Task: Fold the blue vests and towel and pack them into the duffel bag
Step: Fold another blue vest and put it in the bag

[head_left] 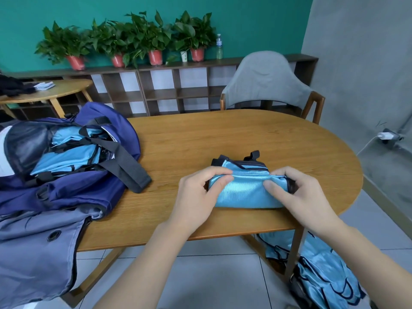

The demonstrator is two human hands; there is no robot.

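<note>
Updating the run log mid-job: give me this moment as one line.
step: folding vest | left hand: pinching folded blue vest | right hand: pinching it | duffel bag: open, vests inside | more vests: on floor

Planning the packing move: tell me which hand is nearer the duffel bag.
Left. The left hand grips the folded vest's end on the duffel bag's side; the right hand grips the far end.
</note>
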